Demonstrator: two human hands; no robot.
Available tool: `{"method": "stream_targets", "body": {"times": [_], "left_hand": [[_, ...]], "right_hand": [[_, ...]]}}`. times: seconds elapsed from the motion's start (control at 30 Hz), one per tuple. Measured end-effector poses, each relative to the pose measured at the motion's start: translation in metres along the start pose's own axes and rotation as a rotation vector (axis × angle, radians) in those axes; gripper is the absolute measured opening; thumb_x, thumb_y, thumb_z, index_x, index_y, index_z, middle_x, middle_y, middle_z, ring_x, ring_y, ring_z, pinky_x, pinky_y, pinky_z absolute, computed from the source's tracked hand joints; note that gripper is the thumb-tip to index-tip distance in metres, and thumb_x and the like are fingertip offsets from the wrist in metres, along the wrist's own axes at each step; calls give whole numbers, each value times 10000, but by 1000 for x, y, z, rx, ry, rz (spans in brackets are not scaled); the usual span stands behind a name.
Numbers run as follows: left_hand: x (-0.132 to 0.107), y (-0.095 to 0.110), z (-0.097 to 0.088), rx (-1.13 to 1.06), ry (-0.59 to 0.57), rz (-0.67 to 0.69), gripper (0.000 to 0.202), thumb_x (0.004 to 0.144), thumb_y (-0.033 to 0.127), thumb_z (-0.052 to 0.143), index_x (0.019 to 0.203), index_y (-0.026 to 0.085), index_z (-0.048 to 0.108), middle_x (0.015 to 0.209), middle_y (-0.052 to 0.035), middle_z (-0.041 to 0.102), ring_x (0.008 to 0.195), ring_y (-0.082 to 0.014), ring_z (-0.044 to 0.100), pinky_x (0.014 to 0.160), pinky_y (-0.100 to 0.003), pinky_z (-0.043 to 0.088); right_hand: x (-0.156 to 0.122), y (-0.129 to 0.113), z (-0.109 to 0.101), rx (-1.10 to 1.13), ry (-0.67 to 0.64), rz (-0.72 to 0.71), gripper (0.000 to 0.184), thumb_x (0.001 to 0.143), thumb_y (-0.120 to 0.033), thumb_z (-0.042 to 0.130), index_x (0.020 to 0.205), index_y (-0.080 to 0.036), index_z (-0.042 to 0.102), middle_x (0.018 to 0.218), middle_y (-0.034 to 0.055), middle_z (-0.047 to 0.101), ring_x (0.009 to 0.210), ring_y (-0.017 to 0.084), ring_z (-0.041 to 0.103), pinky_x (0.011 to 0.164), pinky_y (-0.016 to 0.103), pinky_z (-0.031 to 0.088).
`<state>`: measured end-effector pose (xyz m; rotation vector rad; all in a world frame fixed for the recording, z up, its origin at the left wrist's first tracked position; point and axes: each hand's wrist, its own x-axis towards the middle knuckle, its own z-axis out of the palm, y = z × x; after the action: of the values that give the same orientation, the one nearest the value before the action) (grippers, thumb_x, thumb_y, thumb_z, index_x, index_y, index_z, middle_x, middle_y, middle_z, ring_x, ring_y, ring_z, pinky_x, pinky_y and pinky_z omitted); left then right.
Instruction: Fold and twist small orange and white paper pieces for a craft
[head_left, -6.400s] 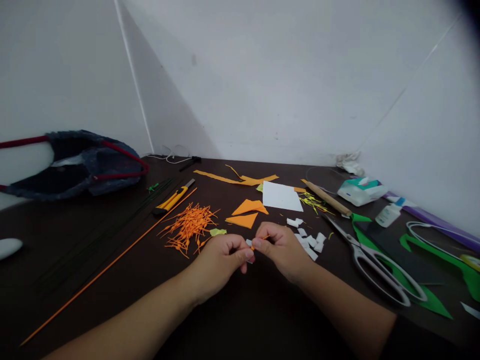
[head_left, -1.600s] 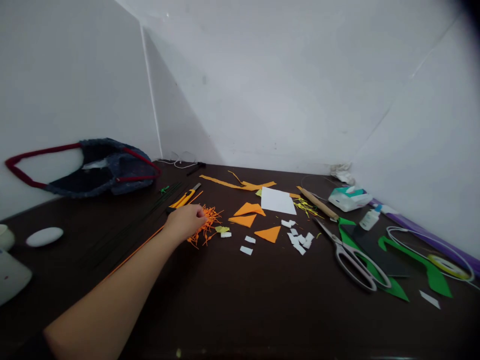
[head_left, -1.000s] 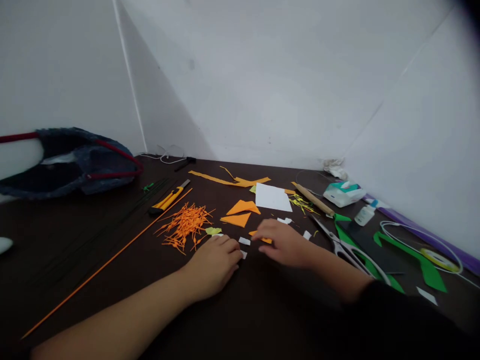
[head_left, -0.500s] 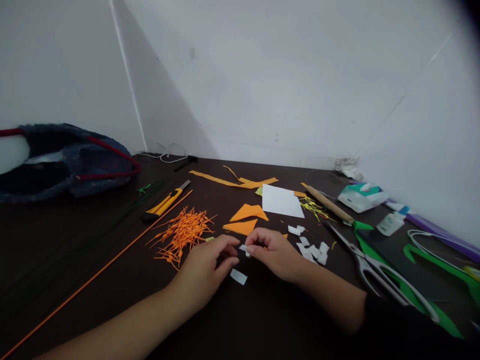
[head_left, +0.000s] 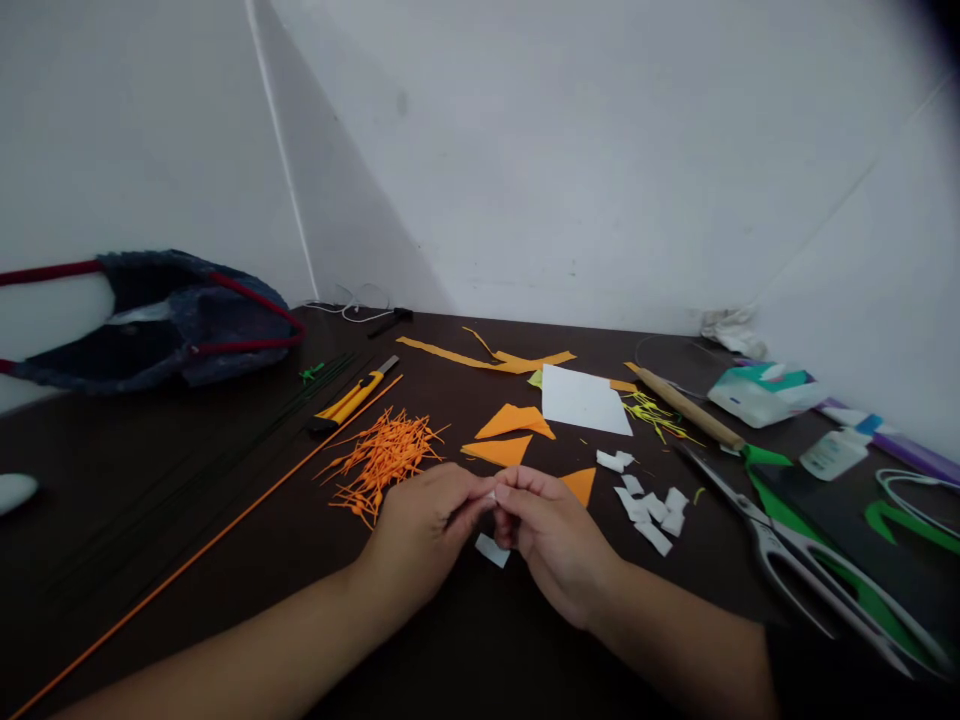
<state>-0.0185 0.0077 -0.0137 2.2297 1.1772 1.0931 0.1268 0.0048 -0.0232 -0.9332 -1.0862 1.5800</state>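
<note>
Now the left hand (head_left: 416, 520) has joined the right hand (head_left: 553, 530), both grips closed on one white scrap (head_left: 492, 494) over the worktop (head_left: 495, 640) (a loose piece (head_left: 490, 550) lies nearby); two-handed work seems underway.

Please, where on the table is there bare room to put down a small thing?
Two patches look bare: the near table between left arm and right arm, and between left arm and orange stick. Crowded: the right side, with scissors, bottle and packet; beside left hand, with orange pile; beside right hand, with white scraps.

Left hand (head_left: 426, 520), right hand (head_left: 553, 535); paper (head_left: 491, 494) between
</note>
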Motion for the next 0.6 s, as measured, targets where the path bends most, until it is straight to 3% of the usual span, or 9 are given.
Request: {"method": "stream_targets", "body": {"times": [0.07,0.2,0.3,0.43,0.53,0.6], "left_hand": [[2,4,-1,-106,-2,-131,125,789,213,516,745,201,632,677,9,610,636,-117,560,604,-229,418],[3,11,-2,-517,-98,-387,198,832,232,436,689,172,560,589,34,550,575,-100,521,590,-222,407],[0,15,0,-722,-161,-462,236,838,265,431,661,159,546,565,33,526,530,-89,475,549,-210,371],[-4,18,3,-911,-150,-575,257,811,280,479,595,147,522,505,38,475,448,-69,396,448,-192,280],[-6,20,4,-1078,-159,-592,208,808,217,462,644,145,567,417,57,422,393,-59,333,503,-212,337],[-7,21,3,-1208,-202,-571,162,796,166,450,768,142,607,380,68,414,354,-51,282,561,-244,380]], "right_hand": [[-3,-3,-2,-148,10,-91,58,742,-174,512,693,-162,541,592,-19,506,513,86,437,516,236,352],[-9,-8,-5,-535,-8,-452,132,758,-180,537,869,-216,599,710,-1,566,653,128,537,637,285,428],[-11,-10,-5,-769,16,-694,135,775,-197,542,857,-242,639,731,11,553,685,135,538,638,284,443],[-10,-8,-9,-993,66,-893,148,798,-185,509,830,-224,648,761,32,540,689,139,516,601,277,448],[-8,-7,-16,-1151,56,-1041,161,800,-165,498,876,-208,633,766,43,555,705,155,501,619,299,445],[-7,-9,-21,-1203,60,-1126,184,798,-152,503,937,-204,612,795,51,569,734,165,500,647,317,450]]}}
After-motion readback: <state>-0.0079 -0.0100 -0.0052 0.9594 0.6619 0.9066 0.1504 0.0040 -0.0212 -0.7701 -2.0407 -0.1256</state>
